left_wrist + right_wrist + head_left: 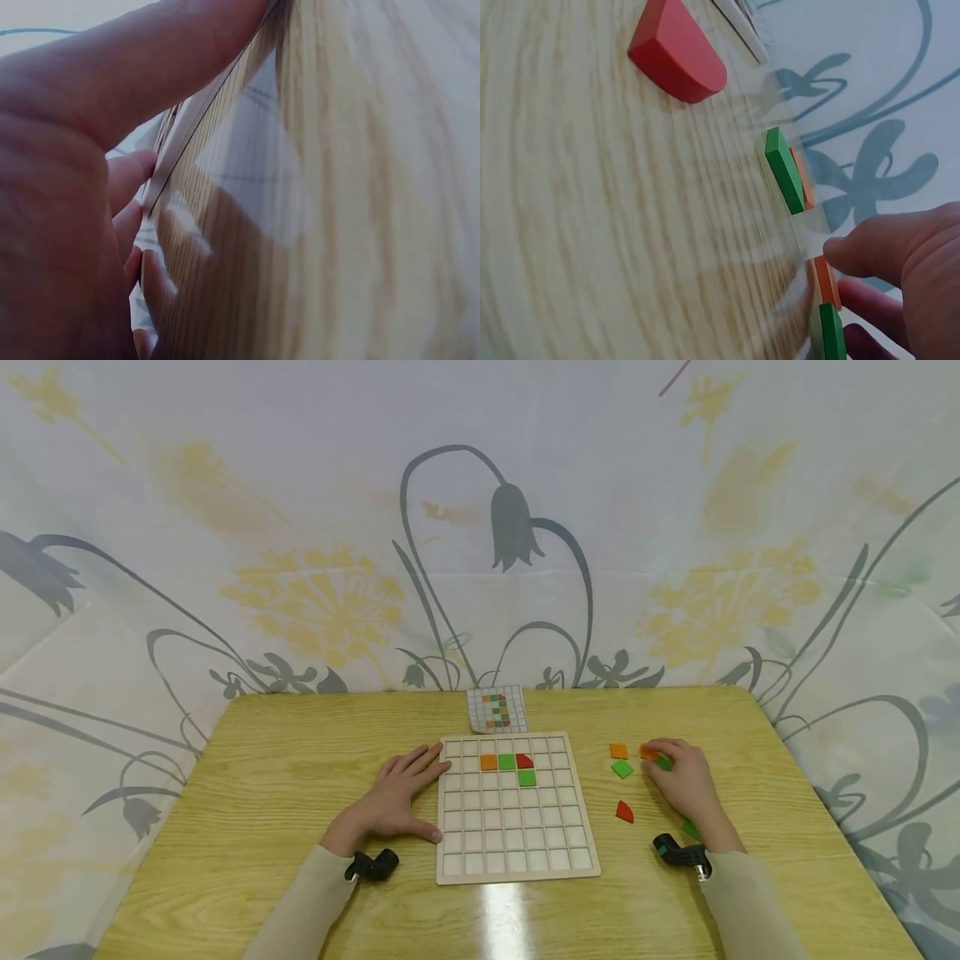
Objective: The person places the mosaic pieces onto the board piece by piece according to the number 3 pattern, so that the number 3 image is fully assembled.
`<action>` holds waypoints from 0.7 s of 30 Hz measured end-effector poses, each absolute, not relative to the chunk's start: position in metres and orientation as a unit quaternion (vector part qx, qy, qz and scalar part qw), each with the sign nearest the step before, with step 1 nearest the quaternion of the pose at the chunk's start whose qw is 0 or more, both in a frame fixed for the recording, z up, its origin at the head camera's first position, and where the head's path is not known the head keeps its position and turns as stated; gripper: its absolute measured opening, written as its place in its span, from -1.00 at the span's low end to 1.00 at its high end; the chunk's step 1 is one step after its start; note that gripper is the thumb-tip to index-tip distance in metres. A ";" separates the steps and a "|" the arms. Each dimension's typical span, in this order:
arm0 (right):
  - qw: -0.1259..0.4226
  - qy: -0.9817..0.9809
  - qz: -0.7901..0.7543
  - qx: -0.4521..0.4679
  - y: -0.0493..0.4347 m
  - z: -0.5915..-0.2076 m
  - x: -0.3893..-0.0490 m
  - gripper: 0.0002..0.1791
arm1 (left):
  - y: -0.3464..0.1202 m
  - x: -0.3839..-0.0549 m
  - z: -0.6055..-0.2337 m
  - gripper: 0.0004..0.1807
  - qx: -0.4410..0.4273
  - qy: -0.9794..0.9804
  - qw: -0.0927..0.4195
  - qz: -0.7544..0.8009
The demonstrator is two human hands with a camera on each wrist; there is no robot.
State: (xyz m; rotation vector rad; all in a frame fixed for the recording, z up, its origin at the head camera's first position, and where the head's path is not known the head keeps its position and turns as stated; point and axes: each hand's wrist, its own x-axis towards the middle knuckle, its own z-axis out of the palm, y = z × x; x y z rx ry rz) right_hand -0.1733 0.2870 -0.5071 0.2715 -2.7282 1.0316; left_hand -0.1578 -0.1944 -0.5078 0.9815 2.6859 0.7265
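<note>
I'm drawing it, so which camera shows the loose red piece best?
The right wrist view: the loose red piece is large, its thickness showing. Head shows it small, from above; left wrist, not at all.

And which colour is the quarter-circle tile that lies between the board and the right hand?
Red; the right wrist view shows the quarter-circle tile best.

Table: wood grain, glossy, mirrors light. Board: pale, looks like wood, matt. Tiles: smooth, low sheen; plastic or painted wood, can't tell. Card: looks like paper. Backdrop: printed, smooth, cloth-like. Sleeves: matt cloth.
</note>
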 end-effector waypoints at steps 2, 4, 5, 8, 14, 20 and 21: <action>0.097 -0.928 0.349 0.083 0.288 -0.507 -0.174 -0.75 | -0.194 -0.158 -0.508 0.21 0.331 0.907 0.097 0.243; 0.087 -0.932 0.345 0.072 0.288 -0.507 -0.174 -0.75 | -0.194 -0.158 -0.508 0.21 0.329 0.908 0.099 0.241; 0.083 -0.933 0.344 0.067 0.288 -0.507 -0.174 -0.75 | -0.194 -0.158 -0.509 0.22 0.328 0.908 0.100 0.242; 0.074 -0.935 0.342 0.057 0.289 -0.506 -0.173 -0.77 | -0.193 -0.157 -0.508 0.22 0.325 0.908 0.099 0.244; 0.076 -0.935 0.345 0.039 0.286 -0.504 -0.171 -0.81 | -0.193 -0.157 -0.509 0.21 0.324 0.909 0.098 0.243; 0.085 -0.934 0.344 0.032 0.284 -0.504 -0.171 -0.84 | -0.195 -0.158 -0.510 0.22 0.323 0.910 0.097 0.241; 0.086 -0.935 0.343 0.031 0.284 -0.504 -0.170 -0.84 | -0.195 -0.158 -0.511 0.22 0.323 0.910 0.096 0.242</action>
